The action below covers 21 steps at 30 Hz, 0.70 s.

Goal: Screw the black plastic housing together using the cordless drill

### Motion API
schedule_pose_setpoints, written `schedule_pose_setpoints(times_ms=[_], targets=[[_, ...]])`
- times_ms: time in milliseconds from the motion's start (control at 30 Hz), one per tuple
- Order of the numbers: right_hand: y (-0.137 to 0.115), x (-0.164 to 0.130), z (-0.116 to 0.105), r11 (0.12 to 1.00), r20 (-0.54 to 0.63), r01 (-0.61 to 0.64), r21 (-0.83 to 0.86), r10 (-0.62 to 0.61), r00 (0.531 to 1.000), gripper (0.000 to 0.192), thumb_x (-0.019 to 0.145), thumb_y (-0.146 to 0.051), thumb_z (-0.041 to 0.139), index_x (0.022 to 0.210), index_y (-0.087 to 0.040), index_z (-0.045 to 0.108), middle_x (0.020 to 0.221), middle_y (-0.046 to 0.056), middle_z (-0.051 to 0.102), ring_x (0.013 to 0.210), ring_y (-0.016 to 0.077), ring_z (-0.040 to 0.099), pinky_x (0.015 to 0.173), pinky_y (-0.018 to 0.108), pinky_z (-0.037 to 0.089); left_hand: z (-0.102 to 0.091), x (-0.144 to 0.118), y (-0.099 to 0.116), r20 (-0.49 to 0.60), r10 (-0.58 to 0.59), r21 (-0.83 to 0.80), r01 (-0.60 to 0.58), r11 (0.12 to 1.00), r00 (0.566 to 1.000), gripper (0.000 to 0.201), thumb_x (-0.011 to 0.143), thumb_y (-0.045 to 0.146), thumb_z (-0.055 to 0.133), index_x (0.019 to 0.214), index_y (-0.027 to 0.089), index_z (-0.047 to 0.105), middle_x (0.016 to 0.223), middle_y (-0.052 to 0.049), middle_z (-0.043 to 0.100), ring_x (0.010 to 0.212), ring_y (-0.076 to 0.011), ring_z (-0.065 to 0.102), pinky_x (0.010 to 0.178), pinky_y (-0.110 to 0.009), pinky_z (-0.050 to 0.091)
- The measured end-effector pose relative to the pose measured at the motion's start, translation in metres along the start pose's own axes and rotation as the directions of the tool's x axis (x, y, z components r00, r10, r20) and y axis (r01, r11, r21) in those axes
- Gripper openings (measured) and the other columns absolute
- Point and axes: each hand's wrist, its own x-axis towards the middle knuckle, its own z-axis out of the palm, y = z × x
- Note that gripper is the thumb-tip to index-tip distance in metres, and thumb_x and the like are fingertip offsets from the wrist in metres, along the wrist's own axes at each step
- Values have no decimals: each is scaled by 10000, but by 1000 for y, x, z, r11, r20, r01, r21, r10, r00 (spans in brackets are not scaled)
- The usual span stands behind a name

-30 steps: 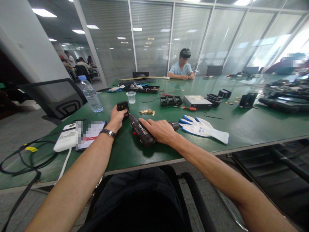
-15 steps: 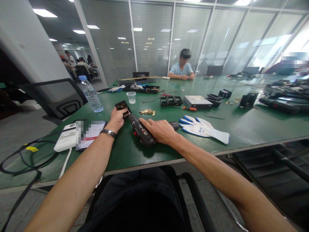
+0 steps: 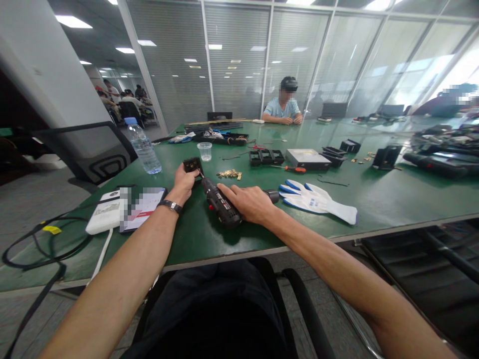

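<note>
Over the table (image 3: pixel 258 237), our left hand (image 3: pixel 183 182) pinches the block (image 3: pixel 192 164), left of the brass pieces (image 3: pixel 229 174). We have just tilted it back; our right hand (image 3: pixel 255 202) stays wrapped around the drill (image 3: pixel 223 205), bit (image 3: pixel 202 174) close to the block, so the angle seems still unsettled.

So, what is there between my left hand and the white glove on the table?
The head view shows the black power drill and your right hand gripping it there.
</note>
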Motion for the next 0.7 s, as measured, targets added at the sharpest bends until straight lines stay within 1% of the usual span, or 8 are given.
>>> schedule_pose_setpoints(times_ms=[100,267,433,700], targets=[[0,-1,-1,1000,1,10,7,-10,1000,769,872,-307,482,1492,-236,34,1167,132,584,834,269,651,688,361,474,-1,0,0,7,19,34,-20,999,1000,349,564,154,677,907,183,619,863,-24,660,790,-156,609,744,-298,484],[1,-2,-5,1000,31,18,9,-18,999,802,856,-330,509,1492,-230,32,1164,132,584,852,275,649,685,358,475,-1,-2,4,19,7,72,-8,997,1000,349,552,134,670,898,165,629,825,-30,661,762,-165,601,749,-319,482],[0,-2,-6,1000,40,8,-3,-8,999,785,873,-328,494,1496,-235,25,1166,135,585,852,272,649,703,355,473,-1,0,0,34,32,80,-34,996,999,343,550,131,664,891,160,632,845,-36,668,771,-171,601,756,-324,480],[0,-2,-6,1000,40,16,-4,-16,999,810,863,-346,513,1496,-233,19,1172,135,583,848,278,648,699,362,471,-1,-1,1,31,22,73,-24,997,999,340,551,135,669,887,162,632,835,-32,659,757,-166,594,752,-319,472]])
